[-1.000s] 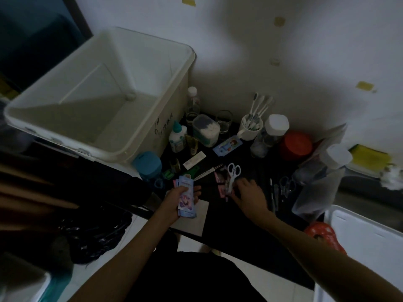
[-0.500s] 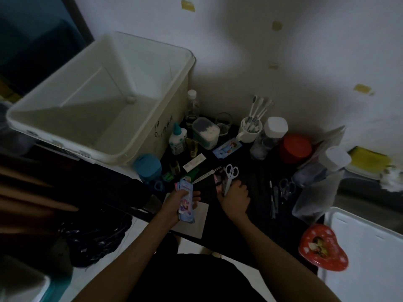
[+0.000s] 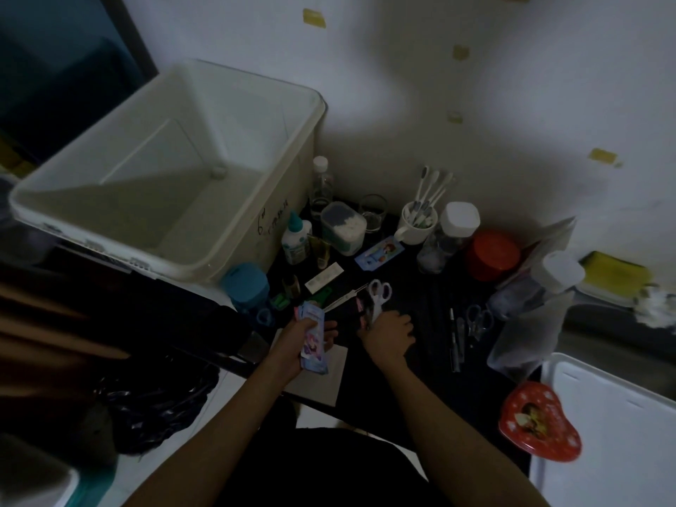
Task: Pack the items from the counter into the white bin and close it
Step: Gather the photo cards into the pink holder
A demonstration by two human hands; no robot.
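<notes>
White bin (image 3: pixel 314 115): open, nothing seen inside, stood at counter's L end, lid off.
Blue-lidded jar (image 3: pixel 244 285): just beside bin's front corner.
Glue bottle (image 3: pixel 295 237), cotton-swab tub (image 3: pixel 344 228): near bin's R wall.
L hand (image 3: pixel 301 340): small stack of printed packets (image 3: pixel 312 338) is gripped, fingers curled round it, held above counter edge.
R hand (image 3: pixel 388 333): fingers curled onto white-handled scissors (image 3: pixel 378 294) & small pink item; exact pinch can't be told.
Mug w/ toothbrushes (image 3: pixel 419 223), red-lidded jar (image 3: pixel 492 254): by wall.
Heart-shaped red tin (image 3: pixel 537 422): at counter's R edge.
</notes>
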